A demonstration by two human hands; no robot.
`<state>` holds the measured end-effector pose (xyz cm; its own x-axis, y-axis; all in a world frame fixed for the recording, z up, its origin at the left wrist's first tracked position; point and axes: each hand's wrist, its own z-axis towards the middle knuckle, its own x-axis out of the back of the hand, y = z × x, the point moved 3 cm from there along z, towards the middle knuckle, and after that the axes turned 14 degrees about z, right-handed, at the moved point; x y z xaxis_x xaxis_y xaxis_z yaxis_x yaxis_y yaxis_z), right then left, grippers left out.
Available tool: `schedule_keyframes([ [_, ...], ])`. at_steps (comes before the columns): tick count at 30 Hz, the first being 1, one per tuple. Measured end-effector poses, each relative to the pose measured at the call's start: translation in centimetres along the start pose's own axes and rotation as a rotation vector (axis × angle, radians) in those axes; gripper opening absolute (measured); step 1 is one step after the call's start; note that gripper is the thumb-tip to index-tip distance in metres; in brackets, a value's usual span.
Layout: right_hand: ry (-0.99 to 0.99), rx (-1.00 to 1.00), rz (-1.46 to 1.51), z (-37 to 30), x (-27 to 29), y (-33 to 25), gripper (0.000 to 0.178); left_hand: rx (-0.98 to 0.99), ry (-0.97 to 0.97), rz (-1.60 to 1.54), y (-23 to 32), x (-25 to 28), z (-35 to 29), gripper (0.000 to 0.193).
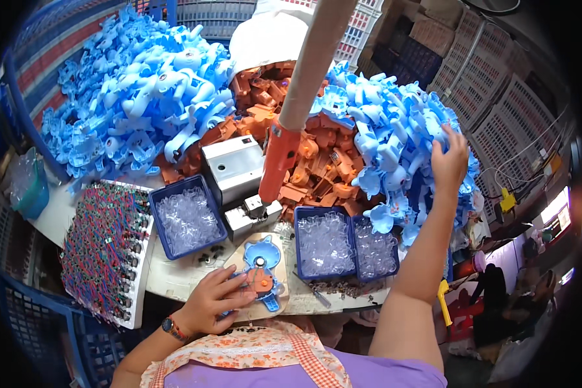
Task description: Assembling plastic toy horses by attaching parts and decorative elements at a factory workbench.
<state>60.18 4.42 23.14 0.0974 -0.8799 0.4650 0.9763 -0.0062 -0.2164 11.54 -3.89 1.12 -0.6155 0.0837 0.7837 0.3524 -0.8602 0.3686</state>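
A blue plastic toy shell half (262,253) lies in a wooden jig (242,251) at the table's front edge. An orange plastic part (260,282) sits in its lower section, and a small round black-and-white piece (259,262) is above that. My left hand (215,299) rests with outstretched fingers on the left side of the shell and the orange part. At the far right, my right hand (451,160) is at a heap of blue shell parts (394,132), touching its right side. Its fingers are apart, and nothing can be seen gripped in them.
Blue bins (221,234) (297,275) of clear plastic pieces flank the jig. Bundled wires with small components (107,249) lie at left. A metal box (231,165), an orange-ended pole (283,152), orange parts (323,168) and another blue heap (155,97) stand behind. A screwdriver (319,296) lies right.
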Motion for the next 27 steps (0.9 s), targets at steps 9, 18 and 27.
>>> schedule_keyframes([
  [9,-0.495,-0.181,-0.334,4.4,-2.2,8.1,0.073,0.139,0.053,0.081,0.4,3.2,-0.9,0.047],
  [18,-0.135,-0.016,0.158,7.3,-2.8,18.2,0.036,-0.101,-0.042,-0.883,6.1,8.2,6.0,0.050],
  [27,0.002,-0.492,1.096,4.7,-0.1,20.2,0.039,0.258,0.520,-1.730,15.7,15.8,4.7,0.052],
])
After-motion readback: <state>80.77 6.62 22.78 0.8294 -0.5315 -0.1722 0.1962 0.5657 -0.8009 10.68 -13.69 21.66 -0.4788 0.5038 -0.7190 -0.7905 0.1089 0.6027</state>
